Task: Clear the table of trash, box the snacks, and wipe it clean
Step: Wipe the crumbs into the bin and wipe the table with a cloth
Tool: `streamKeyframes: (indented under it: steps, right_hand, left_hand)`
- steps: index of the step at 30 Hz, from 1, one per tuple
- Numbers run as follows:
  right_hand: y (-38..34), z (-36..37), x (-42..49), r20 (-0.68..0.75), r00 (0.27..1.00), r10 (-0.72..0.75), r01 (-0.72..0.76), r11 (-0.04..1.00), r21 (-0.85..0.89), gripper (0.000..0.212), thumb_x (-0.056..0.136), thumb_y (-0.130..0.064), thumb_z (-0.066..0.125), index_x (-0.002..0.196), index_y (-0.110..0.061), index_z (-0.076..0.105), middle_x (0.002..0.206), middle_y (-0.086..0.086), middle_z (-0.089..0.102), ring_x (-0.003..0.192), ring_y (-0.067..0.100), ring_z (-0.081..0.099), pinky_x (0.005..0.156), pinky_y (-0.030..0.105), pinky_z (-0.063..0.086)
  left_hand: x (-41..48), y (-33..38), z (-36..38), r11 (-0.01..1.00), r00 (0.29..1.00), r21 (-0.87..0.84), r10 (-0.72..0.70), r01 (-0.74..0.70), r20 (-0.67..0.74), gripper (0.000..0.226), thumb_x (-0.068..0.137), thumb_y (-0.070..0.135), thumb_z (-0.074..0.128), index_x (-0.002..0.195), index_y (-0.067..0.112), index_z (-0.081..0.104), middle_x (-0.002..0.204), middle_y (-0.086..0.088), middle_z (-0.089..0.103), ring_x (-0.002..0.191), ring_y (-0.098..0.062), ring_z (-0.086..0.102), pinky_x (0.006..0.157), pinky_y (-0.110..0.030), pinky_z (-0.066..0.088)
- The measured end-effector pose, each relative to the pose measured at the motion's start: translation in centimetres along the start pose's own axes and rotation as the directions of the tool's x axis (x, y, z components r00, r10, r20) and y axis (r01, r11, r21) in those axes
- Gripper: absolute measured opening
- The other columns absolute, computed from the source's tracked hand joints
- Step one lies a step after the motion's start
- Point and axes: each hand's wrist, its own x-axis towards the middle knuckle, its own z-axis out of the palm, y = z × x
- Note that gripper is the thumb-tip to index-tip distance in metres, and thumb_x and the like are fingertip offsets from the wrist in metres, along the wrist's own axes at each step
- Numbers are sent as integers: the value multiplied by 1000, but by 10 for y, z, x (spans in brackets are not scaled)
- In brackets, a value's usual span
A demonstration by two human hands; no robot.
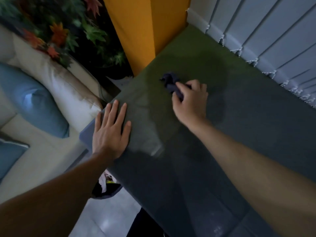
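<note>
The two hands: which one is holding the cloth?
The right hand, farther out on the table, grips the crumpled dark blue cloth. The left hand holds nothing: it lies flat with fingers straight near the table's edge.

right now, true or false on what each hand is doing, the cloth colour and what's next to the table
1. The right hand grips a cloth on the table. True.
2. The left hand holds a snack box. False: it lies flat on the table's edge, fingers straight, holding nothing.
3. A blue cushion sits on the sofa beside the table. True.
4. The cloth is white. False: it is dark, bluish.
</note>
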Motion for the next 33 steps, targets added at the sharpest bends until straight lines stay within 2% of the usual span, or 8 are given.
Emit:
streamKeyframes:
  steps: [5,9,11,13,17,24,30,33]
  right_hand:
    - [-25,10,-42,187,840,-510,503,860,89,34,82,-24,65,115,-20,72,102,6,58,91,30,51,76,41,45]
    - [-32,18,-16,34,992,-124,125,992,-16,34,84,-25,60,116,-26,71,105,5,56,96,32,51,82,45,45]
    - [-50,25,-28,0,1000,-7,7,1000,-21,35,83,-26,61,116,-28,70,107,3,55,97,31,49,82,43,43]
    - [-66,30,-58,39,990,-138,138,990,17,36,80,-28,61,115,-27,70,105,2,55,94,30,48,77,40,40]
    - [-58,23,-89,198,830,-521,515,853,86,37,80,-25,63,116,-23,70,102,4,56,91,30,50,75,41,42]
    - [-59,22,-74,58,987,-148,148,989,-9,37,80,-27,63,116,-29,71,105,4,54,95,30,49,80,43,43]
    - [-50,7,-139,252,790,-560,542,828,143,38,83,-27,58,119,-23,67,103,1,54,91,25,48,74,40,41]
    - [-33,3,-107,160,885,-438,437,899,39,34,83,-24,64,116,-24,71,100,5,57,89,29,50,74,41,42]
  left_hand:
    - [-20,-16,5,993,993,9,-117,117,-17,60,103,54,13,159,34,6,168,5,-2,153,-17,-9,124,-46,-1]
    - [-18,-20,6,996,996,-10,-89,89,-31,57,104,50,12,159,35,4,167,6,-2,154,-17,-7,124,-46,1]
    - [-17,-22,6,997,996,-18,-81,80,-30,56,105,48,11,159,35,4,167,7,-2,154,-16,-8,124,-46,1]
    - [-17,-23,7,997,997,-33,-77,76,-25,56,105,47,12,159,35,3,167,8,-3,154,-15,-8,125,-46,1]
    - [-17,-23,5,996,997,-62,-69,67,-30,55,106,41,17,159,34,6,167,8,-2,153,-14,-8,125,-45,1]
    - [-16,-22,5,995,997,-64,-74,72,-36,56,104,40,17,159,32,7,167,9,0,154,-13,-6,124,-45,2]
    - [-17,-23,6,993,995,-97,-71,64,-63,57,103,38,18,159,30,10,167,9,4,153,-11,-4,125,-44,1]
    - [-17,-23,6,993,995,-106,-67,60,-71,57,103,39,18,159,30,11,167,9,5,153,-9,-5,125,-43,1]
